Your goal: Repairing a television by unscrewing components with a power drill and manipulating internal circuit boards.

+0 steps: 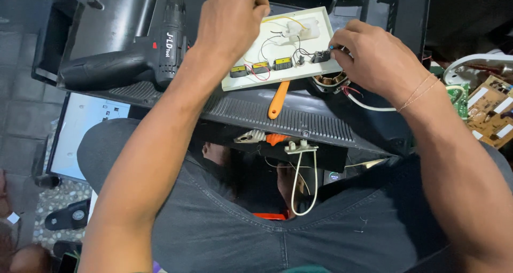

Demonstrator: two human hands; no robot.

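Head view. My left hand [232, 19] is curled into a loose fist over the upper left of the white panel [278, 51]; I cannot tell whether it grips anything. My right hand [368, 56] is pinched shut, fingertips on a small black part [321, 55] at the panel's right edge. The panel lies tilted on a black casing [299, 115] above my lap, carrying three black blocks with yellow labels [260, 67] and thin wires. An orange handle [278, 99] pokes out from under its lower edge. A black drill [133, 59] rests to the left. Circuit boards [489, 110] lie at far right.
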